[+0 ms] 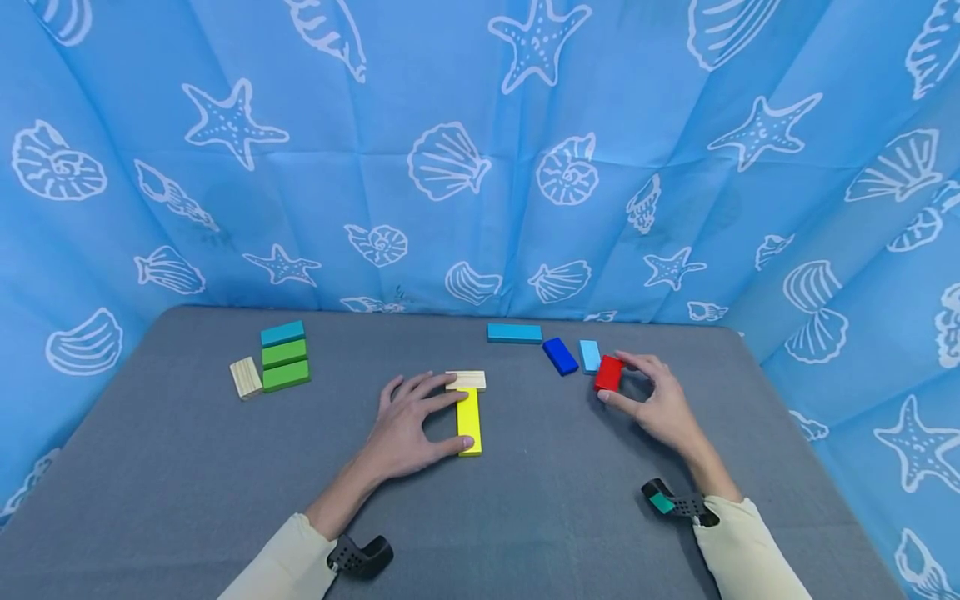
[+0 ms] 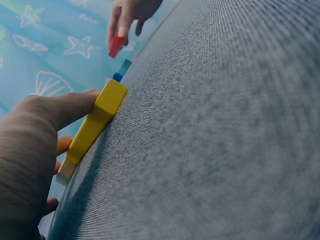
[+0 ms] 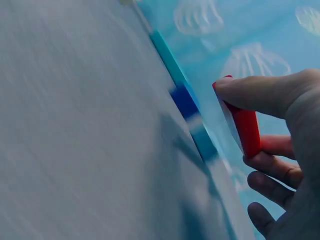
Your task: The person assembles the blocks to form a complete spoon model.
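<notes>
head view: just left of the frame's lower centre, the left hand (image 1: 405,429) lies with its fingers spread, the thumb touching the near end of the yellow block (image 1: 470,421) and a fingertip at its far end; it is not wrapped around the block. the yellow block sits at centre, its far end against a pale wooden block (image 1: 472,381) laid crosswise, which another finger touches. right of centre, the right hand (image 1: 663,404) pinches the red block (image 1: 608,373) between thumb and fingers; the right wrist view shows the red block tilted and raised off the grey table (image 1: 555,500).

beside it in the head view, toward the centre, lie a light blue block (image 1: 590,357), a dark blue block (image 1: 560,357) and a long teal block (image 1: 513,333). at middle left, a short teal block (image 1: 282,333) and two green blocks (image 1: 286,375) form a row, with a second wooden block (image 1: 246,378) at their left. a blue curtain (image 1: 480,100) with white shells fills the upper frame.
</notes>
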Motion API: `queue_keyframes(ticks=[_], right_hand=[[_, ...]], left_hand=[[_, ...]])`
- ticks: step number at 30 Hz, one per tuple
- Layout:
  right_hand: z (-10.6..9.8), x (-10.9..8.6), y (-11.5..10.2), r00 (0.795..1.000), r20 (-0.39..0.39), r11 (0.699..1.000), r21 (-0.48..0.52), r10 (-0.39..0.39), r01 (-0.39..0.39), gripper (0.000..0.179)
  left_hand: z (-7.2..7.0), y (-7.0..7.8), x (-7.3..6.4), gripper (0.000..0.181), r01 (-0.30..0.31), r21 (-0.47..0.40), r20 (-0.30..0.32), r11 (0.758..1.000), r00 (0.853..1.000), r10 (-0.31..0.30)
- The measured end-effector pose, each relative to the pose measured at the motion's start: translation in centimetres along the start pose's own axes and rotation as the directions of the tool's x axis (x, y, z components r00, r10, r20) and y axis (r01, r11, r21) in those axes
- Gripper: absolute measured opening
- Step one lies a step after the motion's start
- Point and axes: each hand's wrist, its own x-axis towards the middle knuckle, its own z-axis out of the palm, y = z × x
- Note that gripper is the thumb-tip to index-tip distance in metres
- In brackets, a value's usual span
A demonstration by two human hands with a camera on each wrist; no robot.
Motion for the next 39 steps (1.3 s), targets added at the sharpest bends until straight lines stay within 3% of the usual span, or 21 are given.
queue_keyframes(ticks=[6,12,25,30,39], right_hand=[[2.8,-0.8,-2.5,0.994,0.085,0.994,0.097,-0.068,0.059,0.067],[5.5,-2.1,-4.7,0.971,0.178,0.976,0.182,-0.157,0.124,0.067],[9.1,-4.4,-8.4,0.889,0.394,0.944,0.311,-0.236,0.113,0.063],[10.2,-4.8,-9.4,0.869,0.435,0.943,0.318,-0.235,0.096,0.062],[11.1,-5.2,-10.4,0.866,0.437,0.958,0.246,-0.242,0.144,0.061]], left_hand=[[0.0,0.1,-0.1,0.065,-0.009,0.003,-0.004,1.000,1.000,0.009],[0.0,0.1,0.0,0.064,-0.009,0.013,-0.011,1.000,1.000,0.009],[0.1,0.3,0.1,0.061,0.010,0.028,-0.021,1.000,1.000,-0.010],[0.2,0.3,0.1,0.062,0.006,0.052,-0.035,0.999,0.999,-0.004],[0.2,0.3,0.1,0.062,0.016,0.063,-0.025,0.998,1.000,-0.014]])
